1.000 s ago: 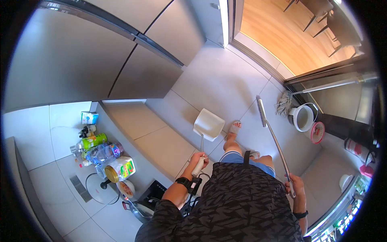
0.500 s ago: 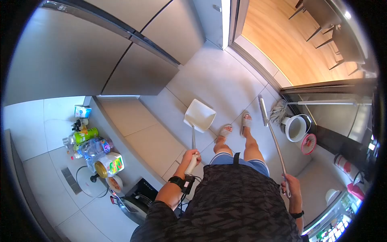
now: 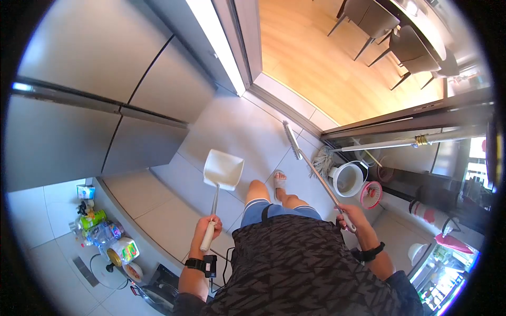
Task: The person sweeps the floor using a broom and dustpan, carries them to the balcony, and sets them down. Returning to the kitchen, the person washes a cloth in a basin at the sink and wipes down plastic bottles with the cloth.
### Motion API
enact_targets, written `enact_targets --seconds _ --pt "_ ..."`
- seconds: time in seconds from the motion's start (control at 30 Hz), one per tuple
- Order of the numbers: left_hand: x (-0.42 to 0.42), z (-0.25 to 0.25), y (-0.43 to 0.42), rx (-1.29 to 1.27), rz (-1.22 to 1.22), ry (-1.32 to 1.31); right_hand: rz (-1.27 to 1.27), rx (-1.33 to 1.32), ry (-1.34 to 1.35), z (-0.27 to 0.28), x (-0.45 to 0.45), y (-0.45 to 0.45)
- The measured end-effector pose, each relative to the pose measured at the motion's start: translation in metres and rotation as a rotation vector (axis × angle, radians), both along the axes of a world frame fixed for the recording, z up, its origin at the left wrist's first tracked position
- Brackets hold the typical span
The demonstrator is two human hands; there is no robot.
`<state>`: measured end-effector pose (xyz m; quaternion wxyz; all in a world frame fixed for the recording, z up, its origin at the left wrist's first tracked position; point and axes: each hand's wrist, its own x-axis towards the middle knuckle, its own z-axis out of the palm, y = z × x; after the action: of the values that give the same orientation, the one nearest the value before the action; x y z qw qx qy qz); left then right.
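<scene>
The left hand [image 3: 206,227] grips the white dustpan [image 3: 223,169] by its handle, above the tiled floor [image 3: 247,126]; the right hand [image 3: 352,217] holds the long-handled brush [image 3: 291,139], its head near the floor's edge by the doorway [image 3: 284,98]. Half a second ago both feet showed; now only one sandalled foot [image 3: 280,181] does, and the brush's shaft appears closer to the white bucket [image 3: 337,173].

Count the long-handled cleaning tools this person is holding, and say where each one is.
2. The white dustpan is gripped by its handle in the left hand; the floor brush is gripped in the right hand.
</scene>
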<state>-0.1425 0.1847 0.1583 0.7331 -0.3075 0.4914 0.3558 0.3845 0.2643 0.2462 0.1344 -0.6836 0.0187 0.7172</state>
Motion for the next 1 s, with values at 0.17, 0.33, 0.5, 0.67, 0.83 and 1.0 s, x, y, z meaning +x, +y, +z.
enact_targets --seconds 0.17,0.33,0.5,0.67,0.83,1.0 --pt "0.030 0.019 0.100 0.142 -0.267 0.003 0.116 0.084 -0.010 0.008 -0.004 0.067" --pt "0.066 0.016 0.237 0.207 -0.477 -0.024 0.033 0.223 0.088 0.027 -0.031 0.156" --pt "0.115 -0.005 0.384 0.410 -0.783 0.011 -0.215 0.296 0.168 0.049 -0.080 0.264" --pt "0.190 -0.041 0.512 0.326 -0.736 -0.011 -0.154 0.345 0.157 0.058 -0.106 0.353" --pt "0.259 -0.054 0.602 0.397 -0.911 0.091 -0.154 0.384 0.131 0.048 -0.108 0.431" --pt "0.326 -0.060 0.686 0.407 -0.991 0.166 0.089 0.431 0.032 0.032 -0.063 0.509"
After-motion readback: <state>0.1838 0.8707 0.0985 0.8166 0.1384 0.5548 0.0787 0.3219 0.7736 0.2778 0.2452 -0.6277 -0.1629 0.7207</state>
